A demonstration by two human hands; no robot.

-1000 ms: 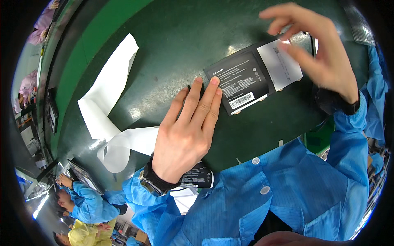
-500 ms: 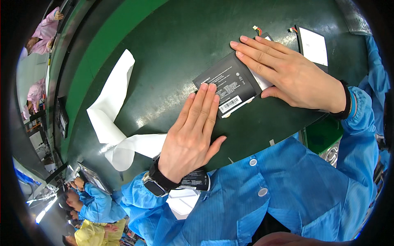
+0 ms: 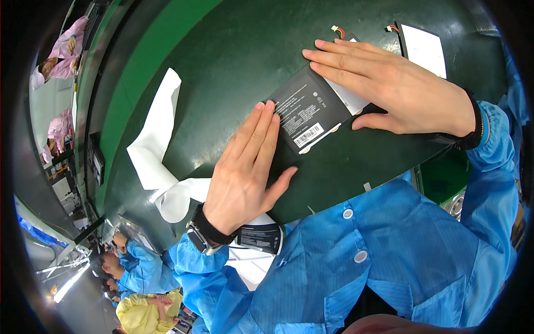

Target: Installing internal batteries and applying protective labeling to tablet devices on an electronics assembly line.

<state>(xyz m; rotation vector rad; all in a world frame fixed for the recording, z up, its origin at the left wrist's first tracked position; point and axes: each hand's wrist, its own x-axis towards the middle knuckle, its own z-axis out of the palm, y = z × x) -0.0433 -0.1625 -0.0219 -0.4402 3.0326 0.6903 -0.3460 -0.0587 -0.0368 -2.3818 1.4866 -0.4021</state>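
A flat battery pack lies on the dark green table, with a black printed label (image 3: 305, 106) over its left part and a silvery-white face (image 3: 347, 99) showing at the right. My left hand (image 3: 242, 172) is open, its straight fingertips resting on the label's left edge. Laid flat across the pack's right part is my right hand (image 3: 392, 89), fingers stretched out, hiding much of it. Beyond those fingers a white connector (image 3: 335, 28) on coloured wires sticks out from the pack. Small whitish tabs show along the label's near edge.
A second battery pack (image 3: 423, 49) with a white face lies at the far right. Curled white backing paper (image 3: 156, 128) spreads over the left of the table. Printed black labels on a strip (image 3: 258, 239) hang by my left wrist. Other people sit at the far left.
Both hands and the pack appear slightly further left and up in the picture, along with a shift of the whole view. My left fingers still lie on the label, the right hand still on the pack.
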